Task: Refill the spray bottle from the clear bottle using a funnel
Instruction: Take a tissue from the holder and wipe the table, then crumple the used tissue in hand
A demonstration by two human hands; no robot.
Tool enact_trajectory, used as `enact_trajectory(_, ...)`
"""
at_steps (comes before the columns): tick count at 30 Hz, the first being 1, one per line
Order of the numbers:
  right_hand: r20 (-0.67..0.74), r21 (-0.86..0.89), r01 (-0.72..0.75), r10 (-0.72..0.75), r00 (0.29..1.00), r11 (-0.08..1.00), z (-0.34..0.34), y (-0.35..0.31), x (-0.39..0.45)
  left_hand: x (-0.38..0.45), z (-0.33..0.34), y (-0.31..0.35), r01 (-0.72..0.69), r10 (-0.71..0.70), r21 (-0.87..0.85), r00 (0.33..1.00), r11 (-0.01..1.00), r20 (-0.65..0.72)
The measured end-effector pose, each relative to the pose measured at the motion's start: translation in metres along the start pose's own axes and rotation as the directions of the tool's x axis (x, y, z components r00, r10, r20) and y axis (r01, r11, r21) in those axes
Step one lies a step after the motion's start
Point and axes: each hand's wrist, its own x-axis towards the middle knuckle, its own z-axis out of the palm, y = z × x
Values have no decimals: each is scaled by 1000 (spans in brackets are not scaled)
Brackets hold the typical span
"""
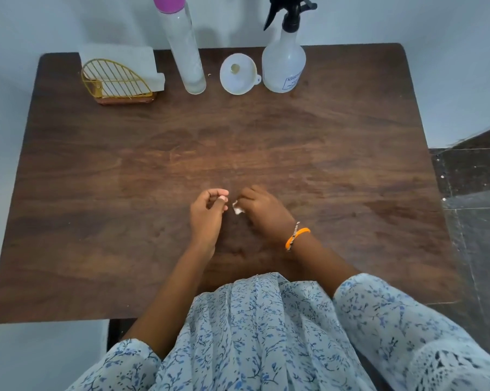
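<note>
Along the far edge of the dark wooden surface (351,165), against a pale wall, four things stand in a row. At the far left is a gold wire napkin holder (116,80) on a brown base, with white napkins (119,56) behind its leaf-shaped grille. Beside it rises the clear bottle (186,49), tall and slender, long axis upright, its pink cap (169,2) at the top and cut by the frame edge. Next comes the white funnel (238,74), lying just beside the spray bottle (283,60) with its wide mouth turned up toward the camera; whether its small tab handle touches that bottle's base cannot be told. The spray bottle stands upright, translucent white with a printed label low on its side, its black trigger head (287,9) screwed on and the trigger lever pointing left.

Nothing lies between this row and the hands, which sit well apart from it over the near middle of the surface. The left hand (207,215) is loosely curled, fingertips pinched together, holding nothing that can be made out. The right hand (263,213), with an orange band (297,238) at the wrist, rests knuckles-up and pinches a small white scrap (237,208) between the two hands. Blue-flowered white sleeves fill the foreground.
</note>
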Motion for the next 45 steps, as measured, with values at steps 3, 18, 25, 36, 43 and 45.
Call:
enact_trajectory(3, 10, -40, -3, 4, 1000, 999, -29, 41, -10, -8, 3, -5, 14, -15, 14, 1000, 1000, 26)
enact_trajectory(18, -173, 112, -595, 605, 777, 796, -17, 8, -36, -32, 10, -13, -36, 36, -12, 999, 999, 9)
enact_trajectory(25, 14, 95, -284, 284, 959, 954, 10, -51, -42, -33, 15, -8, -56, 59, -44, 996, 997, 64)
enact_trajectory(36, 73, 718, -518, 690, 720, 465, -33, -45, -91, -49, 22, 5, 24, -25, 7, 943, 1000, 333)
enact_trajectory(43, 121, 992, -83, 906, 405, -95, -69, -36, -131, -76, 54, 15, 6, -47, 81, 856, 997, 515)
enact_trajectory(45, 186, 977, 33, 911, 368, -212, -75, -31, -139, -84, 63, 17, -1, -53, 98, 835, 995, 547)
